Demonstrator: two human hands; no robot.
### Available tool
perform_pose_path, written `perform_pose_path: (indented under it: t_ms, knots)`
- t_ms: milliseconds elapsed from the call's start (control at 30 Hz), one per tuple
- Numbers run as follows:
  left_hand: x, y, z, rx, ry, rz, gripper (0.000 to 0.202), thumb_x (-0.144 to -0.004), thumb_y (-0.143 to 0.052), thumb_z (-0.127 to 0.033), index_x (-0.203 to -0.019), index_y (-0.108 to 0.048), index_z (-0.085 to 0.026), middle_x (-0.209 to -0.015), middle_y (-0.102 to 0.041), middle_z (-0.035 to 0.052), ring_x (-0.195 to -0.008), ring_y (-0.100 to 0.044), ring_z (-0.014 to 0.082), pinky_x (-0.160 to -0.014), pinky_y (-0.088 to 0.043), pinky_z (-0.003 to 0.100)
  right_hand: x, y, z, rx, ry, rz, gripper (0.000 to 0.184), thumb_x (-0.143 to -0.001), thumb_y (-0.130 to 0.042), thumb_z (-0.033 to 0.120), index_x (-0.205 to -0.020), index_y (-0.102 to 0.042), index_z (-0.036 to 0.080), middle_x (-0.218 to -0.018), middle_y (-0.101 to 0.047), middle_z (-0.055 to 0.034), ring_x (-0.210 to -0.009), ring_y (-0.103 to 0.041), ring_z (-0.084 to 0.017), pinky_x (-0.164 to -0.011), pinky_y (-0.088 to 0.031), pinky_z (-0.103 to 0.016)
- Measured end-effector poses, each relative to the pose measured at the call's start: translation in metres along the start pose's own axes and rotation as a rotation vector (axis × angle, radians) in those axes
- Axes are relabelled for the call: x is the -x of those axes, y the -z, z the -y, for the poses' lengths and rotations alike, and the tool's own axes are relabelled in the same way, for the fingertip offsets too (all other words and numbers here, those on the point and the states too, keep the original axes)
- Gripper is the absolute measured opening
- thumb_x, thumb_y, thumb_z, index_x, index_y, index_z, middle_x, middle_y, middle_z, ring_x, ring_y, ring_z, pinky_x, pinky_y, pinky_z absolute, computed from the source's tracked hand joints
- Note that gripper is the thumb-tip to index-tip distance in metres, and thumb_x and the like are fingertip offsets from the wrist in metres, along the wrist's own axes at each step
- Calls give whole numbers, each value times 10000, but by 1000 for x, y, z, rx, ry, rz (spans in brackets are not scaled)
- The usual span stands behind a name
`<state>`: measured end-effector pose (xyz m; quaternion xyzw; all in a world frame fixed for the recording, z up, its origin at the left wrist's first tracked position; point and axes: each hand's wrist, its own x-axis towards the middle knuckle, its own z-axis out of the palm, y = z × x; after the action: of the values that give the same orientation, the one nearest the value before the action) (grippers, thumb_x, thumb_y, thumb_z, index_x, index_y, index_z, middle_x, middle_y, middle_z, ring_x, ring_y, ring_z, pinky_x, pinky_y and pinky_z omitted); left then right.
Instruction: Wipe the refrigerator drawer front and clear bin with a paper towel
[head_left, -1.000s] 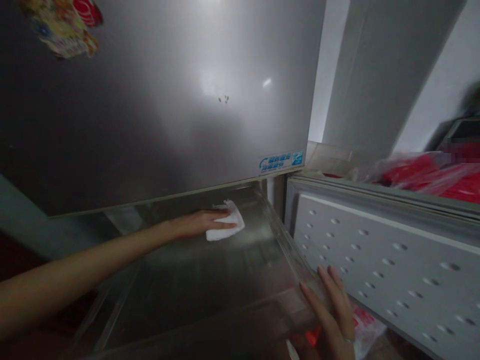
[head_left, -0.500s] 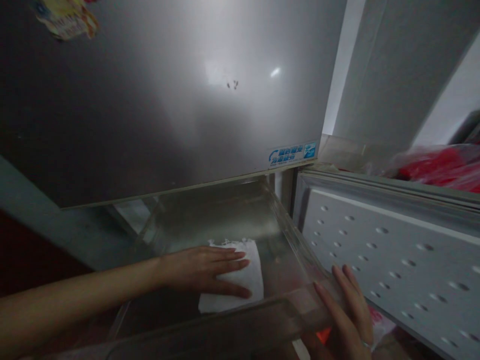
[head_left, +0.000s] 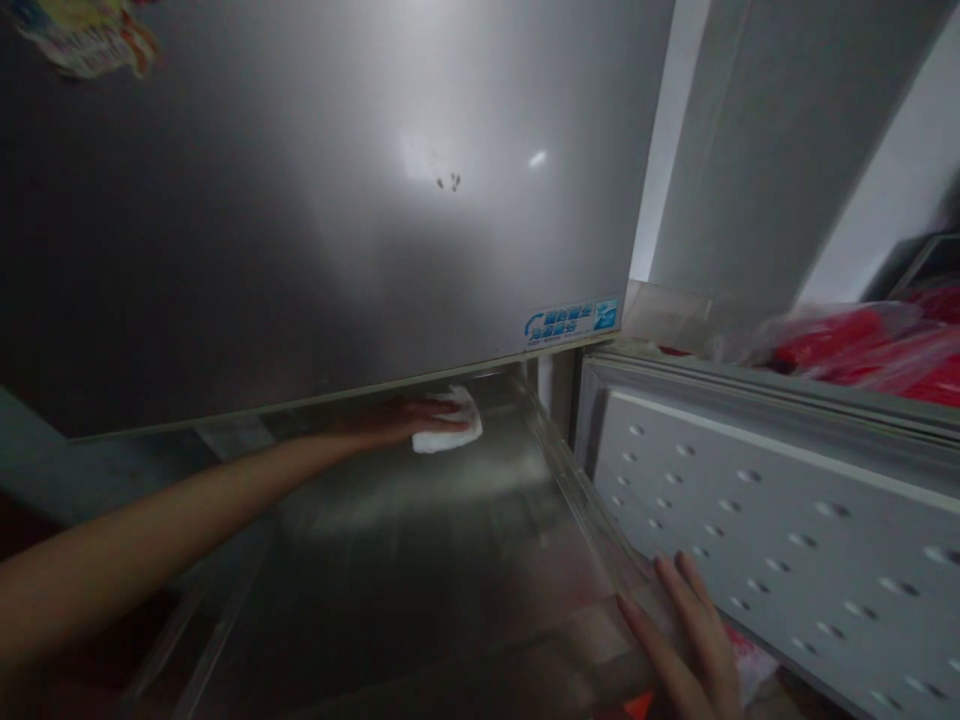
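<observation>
Glossy clear drawer: left hand lies flat on white cloth — right hand clasps near corner.

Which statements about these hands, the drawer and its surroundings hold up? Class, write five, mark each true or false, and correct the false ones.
1. The left hand is on a white cloth. True.
2. The right hand is at the near right corner of the clear drawer. True.
3. The cloth lies at the drawer's near edge. False: it lies toward the far end.
4. The dimpled door stands open on the right. True.
5. The silver front bears no lettering. False: a blue label is at the silver front's lower right corner.
</observation>
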<state>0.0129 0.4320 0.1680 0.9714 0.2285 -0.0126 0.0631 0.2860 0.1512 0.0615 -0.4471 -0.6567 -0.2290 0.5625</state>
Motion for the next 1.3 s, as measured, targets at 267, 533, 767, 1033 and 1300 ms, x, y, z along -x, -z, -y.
perform_pose_path:
  t_ms: [267, 533, 767, 1033, 1300]
  knots:
    - [-12, 0, 9, 92, 189, -54, 470, -1040, -348, -209, -1437, -539, -372, -1610, -399, -11, -1451, -418, 215, -1179, -333, 403, 1, -5, 10, 23, -145, -64, 487, -952, -599, 378, -1432, -535, 328, -1566, -439, -63, -1449, -399, -375, -1150, -383, -592]
    - [18, -10, -30, 25, 70, 47, 627, -997, -360, -38, -1481, -462, -424, -1653, -278, -16, -1518, -266, 252, -1217, -277, 465, -4, 1, -4, -29, 22, 27, 589, -973, -564, 333, -1532, -399, 243, -1651, -285, -63, -1526, -262, -295, -1236, -260, -457]
    - [55, -19, -97, -104, -150, 93, 576, -1048, -342, -109, -1528, -383, -426, -1626, -310, 60, -1488, -321, 277, -1177, -359, 465, -6, 0, 18, -88, -186, -12, 521, -983, -555, 285, -1491, -450, 333, -1622, -348, 6, -1507, -310, -283, -1214, -292, -495]
    - [65, -14, -124, -108, -348, 126, 489, -1067, -338, -178, -1506, -453, -359, -1605, -358, 62, -1485, -334, 210, -1232, -266, 383, -5, 2, 15, -106, -183, 9, 538, -970, -584, 318, -1491, -450, 321, -1630, -331, 12, -1518, -285, -277, -1226, -268, -489]
    - [32, -13, -47, 0, -230, 51, 484, -1060, -337, -153, -1462, -525, -345, -1617, -357, 41, -1503, -305, 236, -1223, -284, 386, -5, 0, 15, -84, -175, -37, 466, -977, -568, 343, -1438, -521, 295, -1596, -399, -26, -1486, -352, -308, -1194, -320, -521]
